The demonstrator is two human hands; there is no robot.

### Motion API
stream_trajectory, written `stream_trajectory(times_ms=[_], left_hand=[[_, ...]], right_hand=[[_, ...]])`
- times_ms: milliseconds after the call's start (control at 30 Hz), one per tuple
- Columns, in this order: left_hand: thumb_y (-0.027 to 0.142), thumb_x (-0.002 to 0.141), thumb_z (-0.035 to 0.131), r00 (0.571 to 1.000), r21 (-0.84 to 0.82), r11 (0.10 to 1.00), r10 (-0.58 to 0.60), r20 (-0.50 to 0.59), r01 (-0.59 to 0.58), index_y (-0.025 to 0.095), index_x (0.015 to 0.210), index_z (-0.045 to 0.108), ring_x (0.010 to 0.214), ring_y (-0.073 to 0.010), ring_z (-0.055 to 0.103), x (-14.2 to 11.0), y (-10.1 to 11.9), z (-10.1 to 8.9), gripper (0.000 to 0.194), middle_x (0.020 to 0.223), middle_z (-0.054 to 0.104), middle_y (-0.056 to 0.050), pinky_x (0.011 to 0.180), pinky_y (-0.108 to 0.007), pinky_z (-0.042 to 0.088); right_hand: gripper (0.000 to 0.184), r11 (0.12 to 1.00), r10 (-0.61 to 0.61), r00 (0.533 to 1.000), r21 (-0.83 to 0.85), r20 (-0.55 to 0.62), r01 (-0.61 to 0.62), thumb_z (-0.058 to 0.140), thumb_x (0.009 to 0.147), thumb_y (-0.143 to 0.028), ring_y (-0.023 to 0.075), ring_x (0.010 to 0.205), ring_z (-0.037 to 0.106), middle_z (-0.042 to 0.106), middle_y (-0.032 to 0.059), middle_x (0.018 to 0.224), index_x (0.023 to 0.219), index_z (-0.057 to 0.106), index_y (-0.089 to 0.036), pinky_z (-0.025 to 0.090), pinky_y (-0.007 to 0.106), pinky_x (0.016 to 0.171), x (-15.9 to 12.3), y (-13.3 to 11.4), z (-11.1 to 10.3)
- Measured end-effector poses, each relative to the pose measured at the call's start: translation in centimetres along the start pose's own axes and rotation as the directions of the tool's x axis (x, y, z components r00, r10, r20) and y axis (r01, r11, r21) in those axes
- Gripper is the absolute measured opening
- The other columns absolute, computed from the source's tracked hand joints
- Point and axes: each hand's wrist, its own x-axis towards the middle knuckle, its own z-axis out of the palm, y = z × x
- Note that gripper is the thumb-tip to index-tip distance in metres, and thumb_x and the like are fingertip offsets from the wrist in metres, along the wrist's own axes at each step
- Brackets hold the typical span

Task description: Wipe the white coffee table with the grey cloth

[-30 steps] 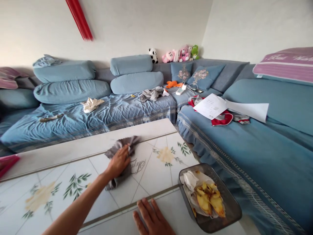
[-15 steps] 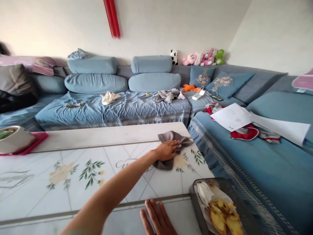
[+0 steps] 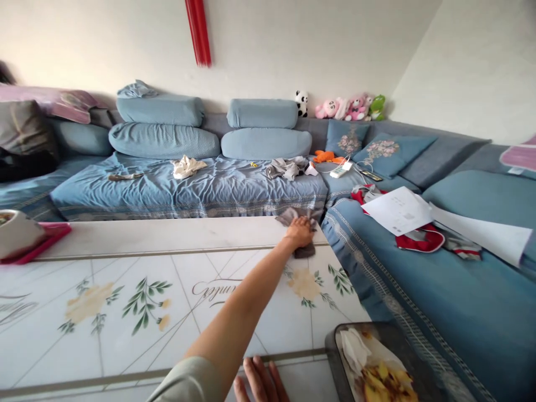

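Your left hand (image 3: 300, 231) lies over a grey cloth (image 3: 305, 249) at the far right corner of a white marble-look table (image 3: 138, 237), its fingers extended loosely across the fabric; whether the fingertips pinch a fold, you cannot tell. The cloth reaches the far edge, close to the right-hand edge, with a blue-covered sofa (image 3: 234, 187) just beyond. Bare tabletop runs left from the cloth along the far strip to a pink tray (image 3: 52, 237) bearing a white pot (image 3: 19, 237), leaving open room that way. Your right hand (image 3: 260, 382) rests at the near side, its visible fingers straight, slightly apart and seen holding nothing; a dark container (image 3: 335, 357) of yellow food pieces (image 3: 383, 382) and crumpled white paper (image 3: 355, 347) stands just to its right. Yellow flowers, green leaves and script decorate the surface between the hands and the tray. Around you, sofa sections turn the corner, strewn with clothing (image 3: 287, 167), a power strip (image 3: 340, 170) and paper sheets (image 3: 397, 211), while plush toys (image 3: 355, 107) line the backrest beneath pale walls.
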Motion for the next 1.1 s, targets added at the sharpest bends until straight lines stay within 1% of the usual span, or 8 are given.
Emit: stream_trajectory(times_ms=[200,333,433,600,800,933,1000,1100], left_hand=[[0.039,0.113,0.05,0.915,-0.046,0.925,0.38,0.133,-0.378,0.008,0.168,0.055,0.174,-0.0271,0.039,-14.1,2.0,0.5,0.063,0.184,0.043,-0.017,0.147,-0.046,0.027],[0.04,0.107,0.059,0.877,-0.113,0.879,0.473,0.091,-0.462,0.014,0.174,0.048,0.177,-0.0291,0.033,-31.2,-3.9,0.7,0.073,0.189,0.034,-0.016,0.149,-0.051,0.025],[0.027,0.097,0.063,0.978,-0.025,0.982,0.19,0.085,-0.188,0.021,0.174,0.05,0.176,-0.0276,0.034,-39.9,-10.6,-2.4,0.078,0.189,0.037,-0.01,0.148,-0.052,0.027],[0.02,0.106,0.042,0.825,0.157,0.81,-0.554,-0.109,0.565,0.007,0.168,0.053,0.171,-0.0424,0.04,-38.2,-16.4,-10.4,0.064,0.18,0.045,-0.028,0.14,-0.074,0.029],[0.033,0.109,0.057,0.97,0.035,0.969,-0.242,-0.025,0.243,0.009,0.166,0.058,0.17,-0.0294,0.042,-31.9,-3.1,-6.6,0.061,0.18,0.05,-0.02,0.144,-0.049,0.029],[0.053,0.109,0.064,0.991,-0.079,0.988,0.13,-0.029,-0.132,0.017,0.173,0.053,0.173,-0.028,0.04,-38.8,4.0,0.1,0.074,0.184,0.045,-0.014,0.146,-0.045,0.027],[0.053,0.111,0.059,0.98,-0.114,0.977,0.166,-0.11,-0.179,0.021,0.178,0.046,0.173,-0.0305,0.04,-45.0,2.6,2.2,0.075,0.185,0.043,-0.014,0.146,-0.052,0.029],[0.035,0.109,0.056,0.956,-0.041,0.979,-0.205,-0.211,0.201,0.03,0.178,0.047,0.172,-0.0301,0.044,-54.5,-4.1,2.3,0.069,0.185,0.045,-0.01,0.145,-0.055,0.033]], right_hand=[[0.063,0.969,-0.246,0.875,0.119,0.416,0.215,0.072,0.106,-0.039,0.0353,0.147,0.069,0.062,0.0165,0.168,0.164,0.063,-0.016,0.065,0.046,0.12,4.7,3.1,-6.6],[0.081,0.986,-0.149,0.825,0.146,0.546,0.081,0.08,0.096,-0.025,0.0362,0.156,0.061,0.051,0.0129,0.178,0.173,0.055,-0.02,0.062,0.047,0.124,6.5,2.5,-8.6],[0.076,0.984,-0.122,0.806,0.176,0.579,0.023,0.073,0.102,-0.022,0.0336,0.162,0.054,0.045,0.0087,0.182,0.175,0.052,-0.024,0.058,0.049,0.129,7.2,1.9,-9.1],[0.073,0.977,-0.081,0.792,0.203,0.605,-0.056,0.058,0.113,-0.019,0.0283,0.166,0.049,0.041,0.0035,0.184,0.182,0.039,-0.031,0.052,0.052,0.134,8.0,1.8,-9.2],[0.071,0.969,0.09,0.881,0.165,0.464,-0.186,0.043,0.123,-0.032,0.0283,0.165,0.05,0.039,0.0081,0.186,0.188,0.017,-0.033,0.06,0.048,0.126,7.1,2.7,-9.4],[0.066,0.932,0.247,0.912,0.178,0.327,-0.316,0.043,0.125,-0.043,0.0358,0.171,0.041,0.031,0.0129,0.189,0.187,0.022,-0.032,0.056,0.058,0.128,6.4,2.5,-8.4],[0.066,0.926,0.269,0.913,0.18,0.307,-0.333,0.043,0.125,-0.05,0.0392,0.167,0.046,0.036,0.0176,0.186,0.185,0.03,-0.027,0.057,0.063,0.126,6.3,0.2,-5.9],[0.065,0.944,0.145,0.884,0.205,0.444,-0.258,0.043,0.123,-0.057,0.0419,0.161,0.054,0.051,0.0204,0.177,0.176,0.051,-0.021,0.054,0.066,0.129,7.7,-7.4,0.0]])
